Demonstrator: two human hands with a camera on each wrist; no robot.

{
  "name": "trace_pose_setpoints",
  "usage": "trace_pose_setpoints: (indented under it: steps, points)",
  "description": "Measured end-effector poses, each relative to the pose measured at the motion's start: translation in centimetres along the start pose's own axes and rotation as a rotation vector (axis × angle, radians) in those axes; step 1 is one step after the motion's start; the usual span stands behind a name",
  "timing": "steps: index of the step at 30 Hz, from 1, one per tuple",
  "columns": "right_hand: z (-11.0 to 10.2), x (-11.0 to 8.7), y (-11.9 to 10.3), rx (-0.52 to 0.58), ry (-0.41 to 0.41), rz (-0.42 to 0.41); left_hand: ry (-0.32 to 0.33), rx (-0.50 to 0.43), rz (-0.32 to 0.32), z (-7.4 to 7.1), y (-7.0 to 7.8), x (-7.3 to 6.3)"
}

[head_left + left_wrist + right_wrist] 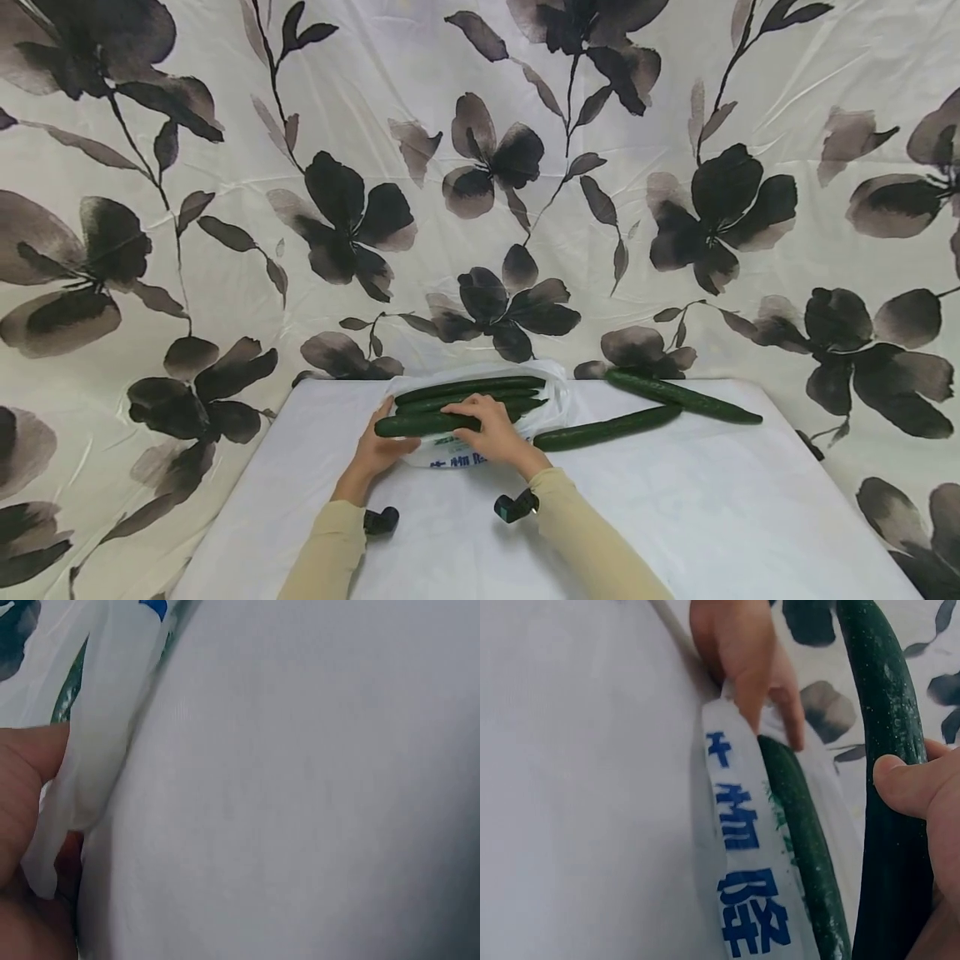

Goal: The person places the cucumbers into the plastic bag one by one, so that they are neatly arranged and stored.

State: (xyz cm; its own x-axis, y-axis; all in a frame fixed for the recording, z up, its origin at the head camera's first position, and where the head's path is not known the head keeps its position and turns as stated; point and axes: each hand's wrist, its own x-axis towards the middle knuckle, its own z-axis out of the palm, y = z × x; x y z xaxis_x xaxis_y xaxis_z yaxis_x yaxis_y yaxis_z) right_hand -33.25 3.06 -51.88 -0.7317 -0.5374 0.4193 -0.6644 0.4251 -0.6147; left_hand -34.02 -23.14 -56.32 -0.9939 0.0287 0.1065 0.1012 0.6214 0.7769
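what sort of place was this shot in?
Probably a staged indoor recording spot, not a working kitchen: a creased floral backdrop rises behind a white table, and the person wears black wrist cameras.

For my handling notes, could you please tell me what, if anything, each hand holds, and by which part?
The right hand holds a cucumber, its grip partway along the length; the left hand pinches the plastic bag by its edge.
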Motion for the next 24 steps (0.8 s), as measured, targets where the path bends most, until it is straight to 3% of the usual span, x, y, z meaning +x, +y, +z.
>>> trace_pose_setpoints:
  steps: [4, 14, 24]
  points:
    - [0.2, 0.3, 0.4, -0.009, -0.017, 0.017, 0.046, -0.033, 0.043, 0.0, 0.4, 0.0]
    - [0.6, 0.1, 1.5, 0.005, -0.059, 0.069, 0.159, -0.097, 0.077, 0.7, 0.9, -0.5]
    - [0.3, 0.5, 2.3, 0.000, -0.057, 0.078, 0.214, -0.121, -0.052, 1.3, 1.5, -0.6]
